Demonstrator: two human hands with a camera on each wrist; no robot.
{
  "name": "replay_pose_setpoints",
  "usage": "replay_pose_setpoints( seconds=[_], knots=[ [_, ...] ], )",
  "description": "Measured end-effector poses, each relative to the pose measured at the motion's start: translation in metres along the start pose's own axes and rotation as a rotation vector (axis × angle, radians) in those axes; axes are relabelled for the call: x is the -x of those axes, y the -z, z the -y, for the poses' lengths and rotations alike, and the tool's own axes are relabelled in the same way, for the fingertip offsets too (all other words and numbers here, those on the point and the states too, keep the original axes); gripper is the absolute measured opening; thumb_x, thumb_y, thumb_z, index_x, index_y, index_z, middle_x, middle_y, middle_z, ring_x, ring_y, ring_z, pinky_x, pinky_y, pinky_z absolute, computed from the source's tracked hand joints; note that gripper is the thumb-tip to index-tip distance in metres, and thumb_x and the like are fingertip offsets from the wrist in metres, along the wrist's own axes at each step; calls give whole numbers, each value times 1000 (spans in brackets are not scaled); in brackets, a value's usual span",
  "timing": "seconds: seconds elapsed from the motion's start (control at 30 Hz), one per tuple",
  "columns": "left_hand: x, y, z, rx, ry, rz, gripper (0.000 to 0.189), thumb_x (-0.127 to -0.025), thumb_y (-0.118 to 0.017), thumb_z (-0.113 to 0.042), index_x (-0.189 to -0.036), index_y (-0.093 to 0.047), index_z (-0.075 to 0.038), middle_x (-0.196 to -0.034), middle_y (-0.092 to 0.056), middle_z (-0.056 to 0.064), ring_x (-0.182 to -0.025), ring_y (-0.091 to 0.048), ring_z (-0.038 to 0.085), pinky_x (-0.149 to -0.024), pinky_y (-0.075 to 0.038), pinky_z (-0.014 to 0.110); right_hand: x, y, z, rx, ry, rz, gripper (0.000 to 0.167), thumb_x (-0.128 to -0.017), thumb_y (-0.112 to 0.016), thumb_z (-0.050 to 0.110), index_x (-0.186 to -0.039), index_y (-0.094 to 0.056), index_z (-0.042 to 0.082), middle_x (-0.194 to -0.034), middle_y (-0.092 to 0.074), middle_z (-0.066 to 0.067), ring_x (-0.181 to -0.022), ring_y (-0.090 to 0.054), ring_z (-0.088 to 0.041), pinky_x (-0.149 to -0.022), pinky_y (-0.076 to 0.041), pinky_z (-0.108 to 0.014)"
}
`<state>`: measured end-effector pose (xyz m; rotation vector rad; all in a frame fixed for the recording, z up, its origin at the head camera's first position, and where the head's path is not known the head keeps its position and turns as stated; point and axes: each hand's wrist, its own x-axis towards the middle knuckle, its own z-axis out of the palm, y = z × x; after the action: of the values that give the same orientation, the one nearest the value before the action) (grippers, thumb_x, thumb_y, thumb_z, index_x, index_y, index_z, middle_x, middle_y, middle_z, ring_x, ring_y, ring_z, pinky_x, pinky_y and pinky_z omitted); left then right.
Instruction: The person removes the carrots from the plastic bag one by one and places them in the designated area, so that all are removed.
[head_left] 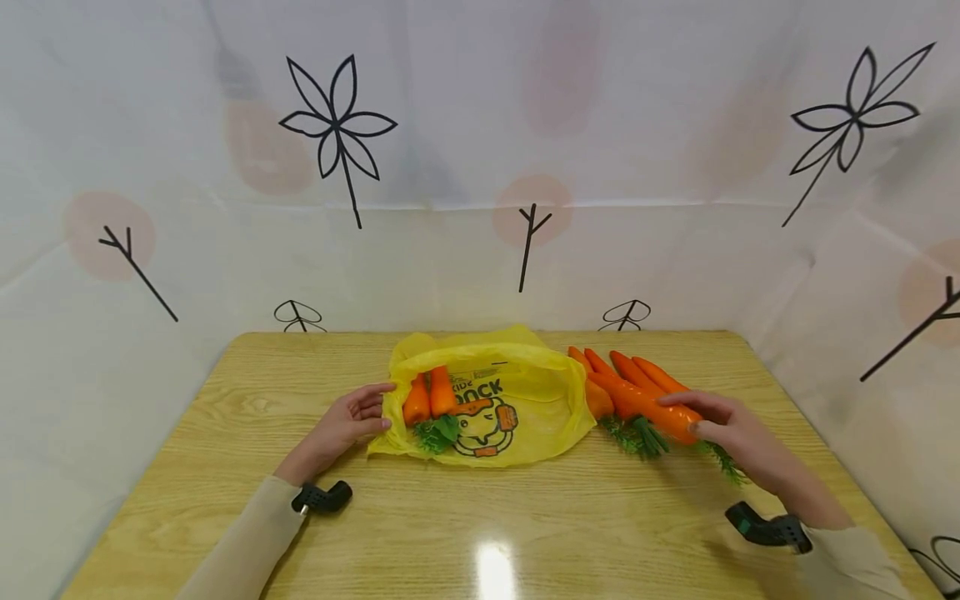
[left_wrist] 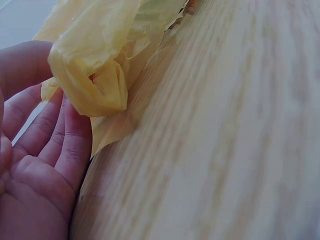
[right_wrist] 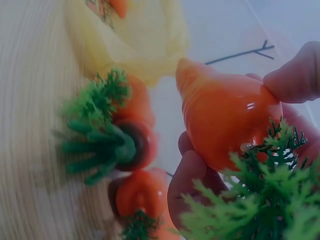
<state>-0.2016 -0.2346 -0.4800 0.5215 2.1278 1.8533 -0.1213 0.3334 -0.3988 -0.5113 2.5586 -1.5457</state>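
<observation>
A yellow plastic bag (head_left: 540, 417) with printed lettering and a cartoon duck lies on the table, its mouth gaping toward me. My left hand (head_left: 348, 423) holds the bag's left edge; in the left wrist view, the crumpled yellow rim (left_wrist: 95, 85) sits between its fingers (left_wrist: 47, 130). Inside the bag, on the left, are two orange carrots (head_left: 442, 392) with green leaves (head_left: 437, 433). To the right of the bag, my right hand (head_left: 738, 433) grips a carrot (right_wrist: 225, 115) by its thick end, tip pointing left, green leaves hanging below.
Several more carrots (head_left: 652, 377) lie bunched against the bag's right side, their leafy tops (head_left: 637, 437) toward me. The wooden table (head_left: 420, 533) ends at a pale cloth backdrop (head_left: 450, 267) with plant drawings. Each wrist wears a black camera band (head_left: 322, 497).
</observation>
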Motion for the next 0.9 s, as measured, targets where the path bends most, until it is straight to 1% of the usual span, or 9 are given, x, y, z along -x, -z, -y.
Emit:
replay_pose_setpoints(
  seconds=[0.13, 0.27, 0.4, 0.47, 0.5, 0.57, 0.7, 0.8, 0.9],
  knots=[
    [1, 0, 0, -9, 9, -1, 63, -92, -72, -9, -149, -44, -4, -123, -47, 13, -96, -48, 17, -76, -48, 25, 4, 8, -5, 11, -8, -26, 37, -100, -44, -4, -134, -58, 0, -131, -49, 22, -108, -52, -2, -77, -47, -26],
    [1, 1, 0, -12, 17, 2, 63, -93, -72, -10, -149, -44, -6, -121, -46, 14, -94, -46, 19, -75, -47, 26, 6, 16, -11, 22, 4, -60, 36, -101, -45, -3, -134, -58, 0, -130, -50, 24, -106, -52, -1, -76, -49, -26],
    [1, 0, 0, -18, 24, -8, 63, -92, -72, -10, -149, -44, -6, -127, -46, 15, -98, -49, 19, -78, -48, 26, 8, 23, -17, 38, 18, -93, 35, -103, -46, -1, -136, -56, 0, -128, -52, 24, -104, -54, -1, -76, -49, -23],
    [1, 0, 0, -21, 26, -13, 63, -92, -72, -9, -149, -45, -6, -131, -46, 15, -101, -50, 19, -80, -49, 26, 9, 27, -21, 45, 14, -107, 35, -104, -45, 0, -138, -55, -1, -127, -51, 24, -103, -55, -1, -77, -49, -23],
    [1, 0, 0, -21, 26, -13, 63, -92, -72, -9, -149, -45, -6, -131, -46, 15, -101, -50, 19, -80, -49, 26, 9, 29, -22, 59, 5, -120, 35, -104, -46, 2, -138, -55, 0, -127, -50, 25, -103, -54, 1, -77, -49, -21],
    [1, 0, 0, -18, 26, -13, 63, -92, -72, -9, -148, -45, -6, -129, -47, 15, -99, -50, 19, -79, -49, 26, 10, 34, -25, 81, -14, -142, 36, -105, -46, 5, -139, -53, 1, -128, -47, 26, -105, -52, 5, -78, -48, -18],
    [1, 0, 0, -9, 29, -4, 62, -93, -72, -10, -149, -45, -7, -120, -47, 14, -94, -47, 18, -75, -47, 26, 11, 43, -32, 120, -52, -197, 37, -106, -47, 9, -142, -53, 5, -127, -44, 28, -105, -48, 11, -77, -46, -15],
    [1, 0, -1, -3, 30, -2, 61, -93, -71, -9, -149, -44, -6, -116, -46, 12, -92, -46, 17, -73, -46, 26, 12, 49, -37, 120, -77, -225, 38, -106, -48, 13, -144, -51, 6, -127, -42, 27, -103, -47, 11, -76, -46, -16],
    [1, 0, -1, 9, 26, 1, 61, -93, -71, -8, -148, -44, -5, -111, -45, 11, -90, -45, 16, -71, -44, 26, 13, 53, -42, 112, -99, -241, 41, -107, -49, 18, -146, -50, 9, -126, -40, 27, -104, -44, 12, -76, -45, -14]
  ],
)
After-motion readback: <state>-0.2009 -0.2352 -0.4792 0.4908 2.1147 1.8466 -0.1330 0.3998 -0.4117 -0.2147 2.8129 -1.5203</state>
